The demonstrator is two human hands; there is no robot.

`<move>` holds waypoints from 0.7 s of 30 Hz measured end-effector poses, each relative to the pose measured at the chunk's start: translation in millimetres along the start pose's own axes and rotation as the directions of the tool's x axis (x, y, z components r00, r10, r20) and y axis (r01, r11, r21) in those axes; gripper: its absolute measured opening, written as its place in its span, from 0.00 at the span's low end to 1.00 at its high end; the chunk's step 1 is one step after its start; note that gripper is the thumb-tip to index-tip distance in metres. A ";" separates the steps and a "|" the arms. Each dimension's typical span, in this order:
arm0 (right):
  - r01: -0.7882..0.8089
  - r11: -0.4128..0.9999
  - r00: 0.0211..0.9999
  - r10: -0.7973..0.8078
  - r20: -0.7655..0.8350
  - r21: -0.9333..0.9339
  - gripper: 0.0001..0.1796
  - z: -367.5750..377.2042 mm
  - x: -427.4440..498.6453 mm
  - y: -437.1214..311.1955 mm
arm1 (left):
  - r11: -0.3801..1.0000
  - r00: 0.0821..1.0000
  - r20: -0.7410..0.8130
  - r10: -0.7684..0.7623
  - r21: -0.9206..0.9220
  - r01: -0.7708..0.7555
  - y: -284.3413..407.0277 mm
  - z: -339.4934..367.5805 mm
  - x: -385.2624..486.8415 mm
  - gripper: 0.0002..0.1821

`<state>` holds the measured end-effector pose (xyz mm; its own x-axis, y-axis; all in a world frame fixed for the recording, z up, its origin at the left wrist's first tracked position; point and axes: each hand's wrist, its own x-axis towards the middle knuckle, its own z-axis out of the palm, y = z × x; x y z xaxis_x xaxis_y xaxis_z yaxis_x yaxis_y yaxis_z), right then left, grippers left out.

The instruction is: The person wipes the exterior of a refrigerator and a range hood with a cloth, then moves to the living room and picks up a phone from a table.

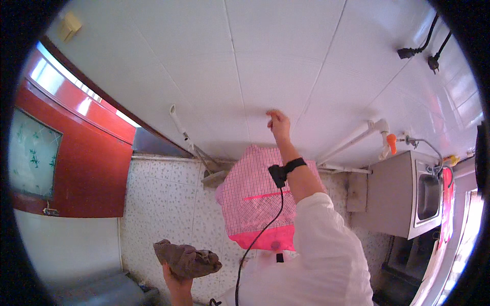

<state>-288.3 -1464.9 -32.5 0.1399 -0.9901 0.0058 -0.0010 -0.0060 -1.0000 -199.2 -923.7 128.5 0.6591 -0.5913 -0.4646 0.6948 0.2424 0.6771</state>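
Observation:
In my left hand (178,281), at the lower left, is a bunched brown cloth (187,260). My right hand (278,124) is raised in front of the white wall panels (206,69), fingers curled, with no object visible in it; whether it touches the wall I cannot tell. A black strap with a small device (278,176) sits on the right wrist, and a black cable runs down from it. Below that arm spreads a pink checked apron (260,183) with a bright pink lower band.
A mop (214,176) leans at the wall's foot beside a white pipe. To the right are wall pipes with an orange valve handle (391,144) and a sink (428,197). Two black plugs hang upper right. A red door (88,153) stands left, a gray bin-like object lower left.

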 end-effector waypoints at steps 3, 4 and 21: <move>0.072 0.997 0.996 -0.072 -0.052 -0.002 0.11 7.1 5.7 8.0 | 0.994 0.997 0.025 -0.073 -0.073 0.075 0.1 -2.7 9.1 0.31; 0.172 0.984 0.983 -0.167 -0.079 0.049 0.12 7.5 6.7 11.0 | 0.995 0.997 0.008 -0.080 -0.054 0.080 -0.2 -3.0 16.5 0.30; -0.401 0.906 0.792 0.270 0.548 0.135 0.06 -62.2 -185.3 -7.3 | 0.968 0.967 0.245 -0.066 -0.219 0.121 -57.5 100.1 157.4 0.32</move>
<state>-375.8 -1290.1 -26.2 0.6527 -0.7094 -0.2659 0.0765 0.4109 -0.9085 -164.2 -1107.7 73.5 0.5216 -0.7761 -0.3543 0.8154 0.3313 0.4747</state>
